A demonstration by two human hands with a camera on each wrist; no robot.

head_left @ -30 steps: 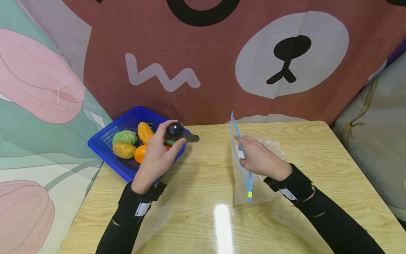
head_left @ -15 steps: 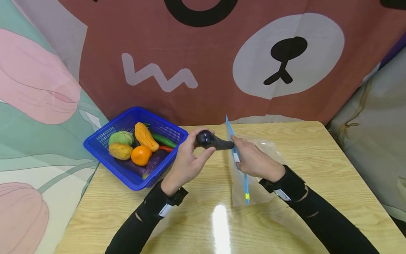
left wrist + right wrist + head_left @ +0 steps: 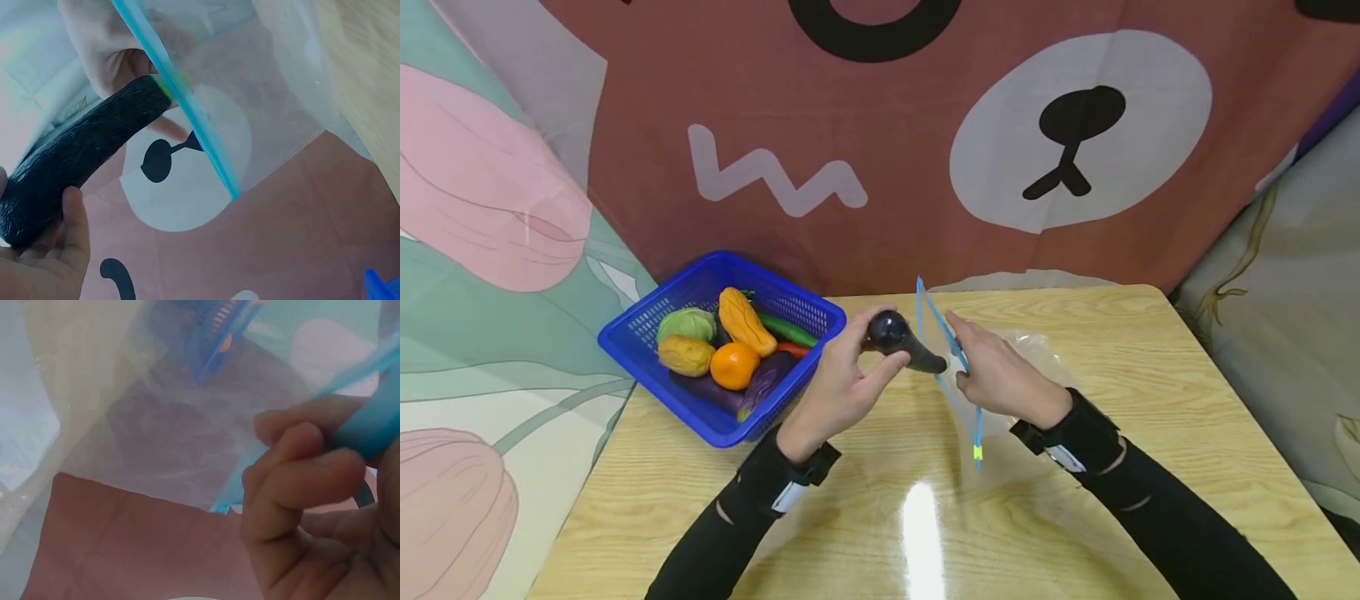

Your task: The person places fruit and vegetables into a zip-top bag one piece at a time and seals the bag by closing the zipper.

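Observation:
My left hand point(image 3: 842, 379) grips the thick end of a long, near-black green vegetable point(image 3: 891, 330), shaped like a cucumber. In the left wrist view the vegetable point(image 3: 94, 137) slants toward the blue rim, its light-green tip at the opening of a clear zip bag point(image 3: 281, 106). My right hand point(image 3: 1011, 375) holds that bag by its blue zip edge. Curled fingers point(image 3: 300, 475) sit against the blue strip in the right wrist view. A yellow slider point(image 3: 977, 452) marks the near end of the zip. The bag's mouth gapes toward the left hand.
A blue basket point(image 3: 647, 362) at the left holds an orange point(image 3: 734, 367), a cabbage point(image 3: 687, 325), a purple eggplant point(image 3: 766, 383), and several other vegetables. The wooden table point(image 3: 865, 533) meets a printed bear cloth point(image 3: 910, 167) at the back.
My left hand has carried the dark vegetable rightward from the basket to the bag's mouth. Its tip now tilts lower. The bag's blue opening has spread wider toward the left.

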